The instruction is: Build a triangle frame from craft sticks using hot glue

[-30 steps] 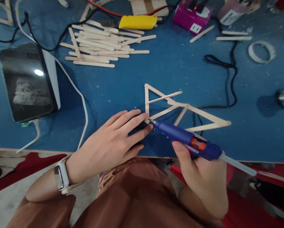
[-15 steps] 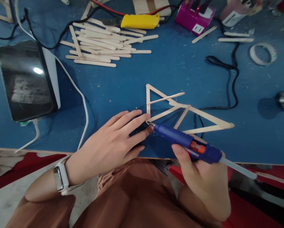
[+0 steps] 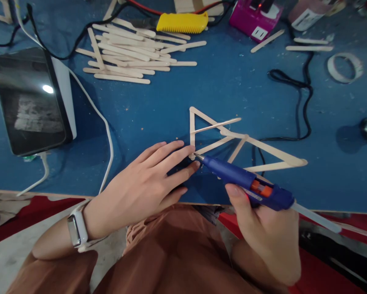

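Note:
A blue hot glue gun [image 3: 232,171] is gripped in my right hand [image 3: 266,232], with a pale glue stick [image 3: 318,218] jutting from its back end. Its metal nozzle meets the lower left corner of a frame of joined popsicle sticks [image 3: 214,146]. My left hand [image 3: 153,179] lies palm down with fingers spread, its fingertips at that same corner. One of them touches the end of the upright stick. The frame has triangles side by side, with one loose-looking stick [image 3: 217,125] slanting across the left triangle.
A pile of popsicle sticks [image 3: 134,55] lies at the back, a yellow utility knife [image 3: 182,23] on its edge. Left stands a phone or tablet [image 3: 27,102] with a white cable [image 3: 108,134]. Back right are a purple power adapter [image 3: 253,20], tape roll [image 3: 344,68] and black cord [image 3: 307,102].
The glue gun has shifted slightly to the right, its nozzle still by the frame's corner. My left hand has hardly moved. The whole view has shifted a little.

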The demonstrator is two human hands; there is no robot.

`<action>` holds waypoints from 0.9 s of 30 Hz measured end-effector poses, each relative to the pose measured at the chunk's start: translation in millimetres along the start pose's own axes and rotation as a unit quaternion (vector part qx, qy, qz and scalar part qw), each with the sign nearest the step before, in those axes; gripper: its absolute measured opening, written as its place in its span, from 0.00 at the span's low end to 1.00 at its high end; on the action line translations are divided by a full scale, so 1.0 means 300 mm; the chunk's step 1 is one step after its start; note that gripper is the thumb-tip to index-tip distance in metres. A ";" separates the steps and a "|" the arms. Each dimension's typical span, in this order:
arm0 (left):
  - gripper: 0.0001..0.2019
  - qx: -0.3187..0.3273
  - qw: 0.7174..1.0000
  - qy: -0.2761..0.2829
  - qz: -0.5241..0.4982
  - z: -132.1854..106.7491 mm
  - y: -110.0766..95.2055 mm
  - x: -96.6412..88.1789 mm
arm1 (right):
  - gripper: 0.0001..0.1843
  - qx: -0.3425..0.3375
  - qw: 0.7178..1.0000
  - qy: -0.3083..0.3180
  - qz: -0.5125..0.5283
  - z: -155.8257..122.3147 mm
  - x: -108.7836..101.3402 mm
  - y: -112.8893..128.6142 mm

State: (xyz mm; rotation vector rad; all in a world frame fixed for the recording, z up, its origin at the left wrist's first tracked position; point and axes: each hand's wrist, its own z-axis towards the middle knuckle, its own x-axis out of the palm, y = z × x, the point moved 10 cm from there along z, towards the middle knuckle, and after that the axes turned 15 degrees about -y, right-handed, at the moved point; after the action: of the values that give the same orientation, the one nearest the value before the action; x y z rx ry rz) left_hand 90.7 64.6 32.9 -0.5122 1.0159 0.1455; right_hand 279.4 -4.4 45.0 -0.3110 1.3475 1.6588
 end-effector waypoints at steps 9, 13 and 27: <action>0.20 0.001 1.000 0.005 -0.001 0.003 -0.002 -0.001 | 0.23 -0.002 1.000 0.004 0.003 0.010 0.004 0.010; 0.19 -0.002 1.000 0.003 0.000 0.004 -0.001 -0.002 | 0.23 -0.014 1.000 0.020 0.012 0.011 0.012 0.024; 0.21 -0.003 1.000 0.007 -0.001 0.000 0.002 0.004 | 0.24 0.004 1.000 0.000 0.002 0.014 -0.001 0.003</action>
State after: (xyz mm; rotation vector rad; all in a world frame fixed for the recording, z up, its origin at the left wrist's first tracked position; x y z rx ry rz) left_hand 91.1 64.9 31.8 -0.5209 1.0283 0.1440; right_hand 280.2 -0.9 47.3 -0.3037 1.3556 1.6562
